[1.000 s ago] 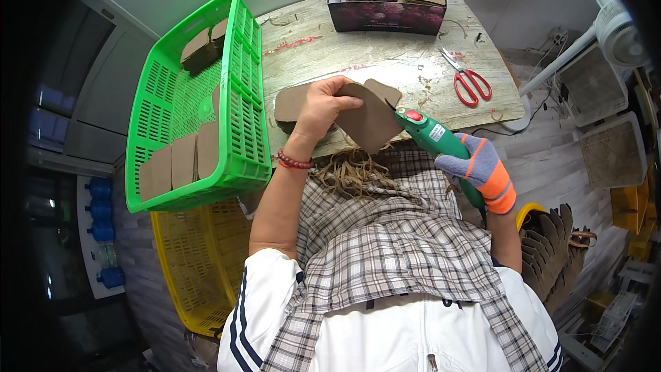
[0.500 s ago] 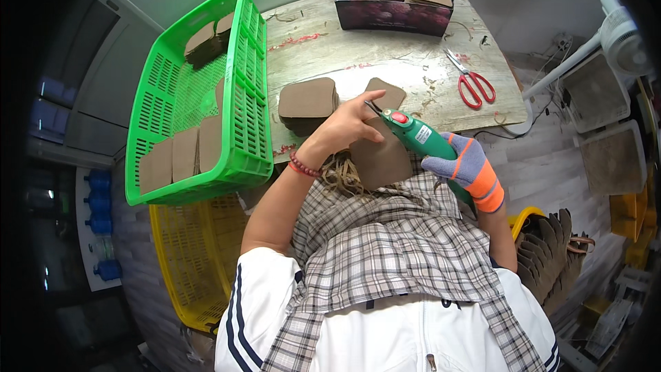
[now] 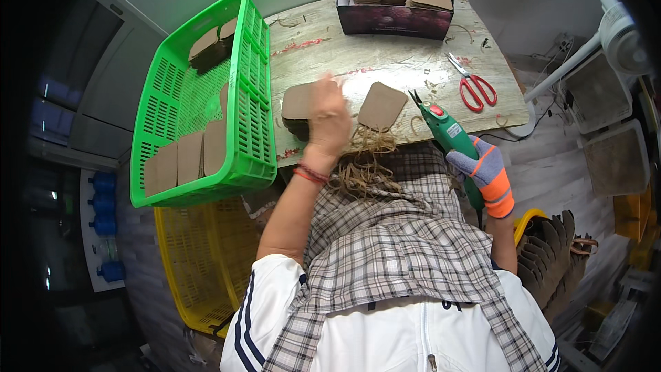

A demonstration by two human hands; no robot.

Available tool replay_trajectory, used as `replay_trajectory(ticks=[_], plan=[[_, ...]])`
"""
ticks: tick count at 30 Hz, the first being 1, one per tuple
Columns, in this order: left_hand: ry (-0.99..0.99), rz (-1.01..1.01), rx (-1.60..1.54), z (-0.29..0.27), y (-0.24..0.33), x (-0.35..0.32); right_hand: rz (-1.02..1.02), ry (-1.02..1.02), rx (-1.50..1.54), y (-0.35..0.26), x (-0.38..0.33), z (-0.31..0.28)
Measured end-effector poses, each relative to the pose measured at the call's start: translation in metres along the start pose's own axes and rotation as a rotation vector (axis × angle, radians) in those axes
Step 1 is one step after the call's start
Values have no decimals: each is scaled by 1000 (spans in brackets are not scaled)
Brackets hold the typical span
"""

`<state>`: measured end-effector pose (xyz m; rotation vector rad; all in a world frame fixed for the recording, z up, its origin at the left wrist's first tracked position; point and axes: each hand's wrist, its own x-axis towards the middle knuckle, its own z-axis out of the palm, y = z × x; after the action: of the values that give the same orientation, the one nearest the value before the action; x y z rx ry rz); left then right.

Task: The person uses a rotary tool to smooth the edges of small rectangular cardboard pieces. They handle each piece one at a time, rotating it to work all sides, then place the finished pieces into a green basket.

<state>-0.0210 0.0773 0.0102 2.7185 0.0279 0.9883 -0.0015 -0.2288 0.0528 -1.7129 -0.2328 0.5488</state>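
We are looking down at a pale tabletop (image 3: 385, 62) with a big green basket (image 3: 206, 96) sitting at its nine o'clock side, holding brown cardboard pieces (image 3: 186, 157) standing on edge. Below that basket, at about seven o'clock, a yellow basket (image 3: 200, 262) is lying lower down. At twelve o'clock on the tabletop a dark box (image 3: 392, 17) is carrying stacks of cut brown pieces.

Our left hand (image 3: 329, 120) is reaching out over the middle of the tabletop, fingers spread and blurred, hovering over or touching a small stack of brown pieces (image 3: 299, 107); we cannot tell whether its grip is closing on anything. Just to the three o'clock side of that hand a single rounded cardboard piece (image 3: 382, 105) is lying flat. At six o'clock from it, a tangle of thin cardboard trimmings (image 3: 365, 162) is hanging over the tabletop's near edge onto our plaid apron.

Our right hand (image 3: 485, 172), in a grey and orange glove, is wrapping its grip tightly around a green electric cutter (image 3: 447, 131), whose blade is pointing toward eleven o'clock. Red scissors (image 3: 471, 86) are lying at two o'clock from the cutter, well apart from both hands.
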Motion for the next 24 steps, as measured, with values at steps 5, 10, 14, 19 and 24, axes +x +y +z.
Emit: replay_trajectory(ticks=[5,10,14,19,24], plan=[[-289,-208,216,82,38,-28,40,33,24,2,-2,-7],[-332,-456,-71,88,44,-29,38,85,-11,15,-3,-15],[-79,-678,-530,99,44,-39,55,95,-12,17,-1,-17],[192,-982,-1680,89,52,-23,45,130,-46,25,3,-15],[324,-1048,-2103,57,73,13,16,140,-15,19,0,1]])
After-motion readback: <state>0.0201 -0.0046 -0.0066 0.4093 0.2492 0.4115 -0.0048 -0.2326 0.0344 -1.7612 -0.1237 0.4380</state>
